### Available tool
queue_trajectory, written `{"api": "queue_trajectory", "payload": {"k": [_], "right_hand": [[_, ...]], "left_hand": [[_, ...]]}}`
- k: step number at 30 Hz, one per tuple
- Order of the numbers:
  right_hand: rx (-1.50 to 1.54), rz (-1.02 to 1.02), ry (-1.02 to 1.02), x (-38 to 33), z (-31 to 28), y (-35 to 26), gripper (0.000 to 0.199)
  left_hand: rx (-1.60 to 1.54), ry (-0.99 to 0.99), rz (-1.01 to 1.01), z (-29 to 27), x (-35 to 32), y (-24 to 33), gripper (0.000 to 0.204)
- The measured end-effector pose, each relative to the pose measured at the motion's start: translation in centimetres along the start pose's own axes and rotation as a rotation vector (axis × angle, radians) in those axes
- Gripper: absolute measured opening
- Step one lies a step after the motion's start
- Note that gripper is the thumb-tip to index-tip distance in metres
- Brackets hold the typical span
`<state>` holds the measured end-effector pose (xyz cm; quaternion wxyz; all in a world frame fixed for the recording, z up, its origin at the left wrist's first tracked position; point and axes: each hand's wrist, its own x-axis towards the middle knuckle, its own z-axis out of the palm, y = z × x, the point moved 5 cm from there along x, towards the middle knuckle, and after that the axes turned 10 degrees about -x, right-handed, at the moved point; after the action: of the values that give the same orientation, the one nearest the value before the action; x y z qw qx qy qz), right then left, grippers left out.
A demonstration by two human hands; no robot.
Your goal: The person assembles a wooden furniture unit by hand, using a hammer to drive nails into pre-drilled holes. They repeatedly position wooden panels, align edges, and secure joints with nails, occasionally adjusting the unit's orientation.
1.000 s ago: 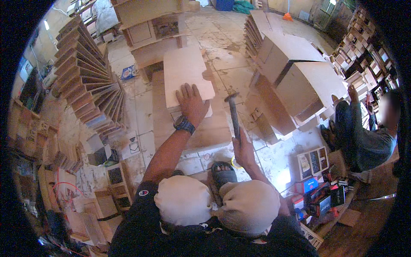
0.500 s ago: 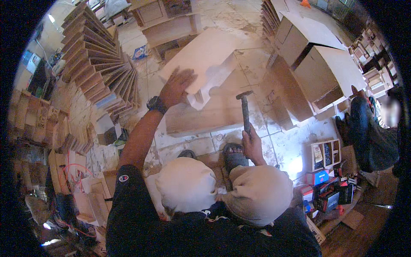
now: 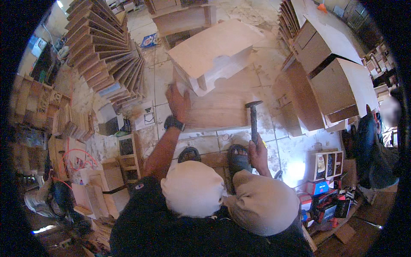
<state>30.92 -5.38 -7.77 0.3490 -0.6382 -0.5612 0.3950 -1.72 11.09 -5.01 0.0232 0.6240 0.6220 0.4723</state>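
My right hand is wrapped round the handle of a hammer, its metal head pointing away from me above the floor. Beyond it sits a pale wooden box with a flat top panel and curved notches along its near side. The box rests at a slant on a wider brown wooden piece. At the near left corner of the box is my left hand, with a dark watch on the wrist. Its fingers are blurred and partly lost against the box's shaded end, so their grip is unclear.
A fanned stack of wooden panels stands at the left. More wooden boxes are piled at the right, near another person's leg. Small coloured cartons lie by my right knee. A red cord loops at the left.
My left hand has come off the top panel and down to the box's near left corner. More of the box's left end shows. My right hand still holds the hammer. The whole view has shifted slightly.
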Motion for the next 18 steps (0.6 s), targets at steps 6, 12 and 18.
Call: {"api": "queue_trajectory", "payload": {"k": [6,12,18], "right_hand": [[-0.148,-0.060,0.025,1.2,0.6,0.9,0.048],[-0.169,-0.010,0.040,0.9,1.1,1.8,0.046],[-0.162,-0.081,0.059,0.9,1.6,2.4,0.047]], "left_hand": [[0.188,-0.374,-0.203,3.6,-5.3,-3.1,0.020],[0.299,-0.440,-0.041,5.3,-4.5,-4.1,0.013],[-0.089,-0.388,-0.070,2.4,-4.0,-0.9,0.015]]}}
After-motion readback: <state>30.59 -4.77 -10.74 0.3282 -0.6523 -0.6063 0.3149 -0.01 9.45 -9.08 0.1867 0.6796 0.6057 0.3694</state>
